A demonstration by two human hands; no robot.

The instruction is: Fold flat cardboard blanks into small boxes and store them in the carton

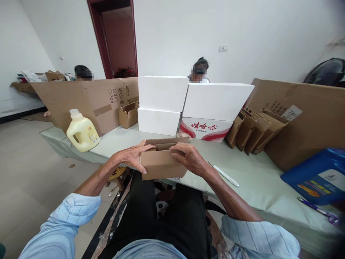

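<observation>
A small brown cardboard box (163,165) with its top open is held at the table's front edge, over my lap. My left hand (136,156) grips its left end, thumb on the front face and fingers over the top edge. At the right end, my right hand (185,156) has its fingers hooked over the rim, pinching the front wall. Cardboard flaps show inside between the hands; the bottom of the box is hidden. A white pen-like tool (223,174) lies on the table just right of my right forearm.
White boxes (163,93) stand stacked ahead, beside a printed red-and-white box (206,128). Folded cardboard pieces (256,129) lean at right, near a blue jug (320,176) and a purple pen (318,209). A yellow bottle (83,131) and small carton (128,115) stand left. Two people sit behind.
</observation>
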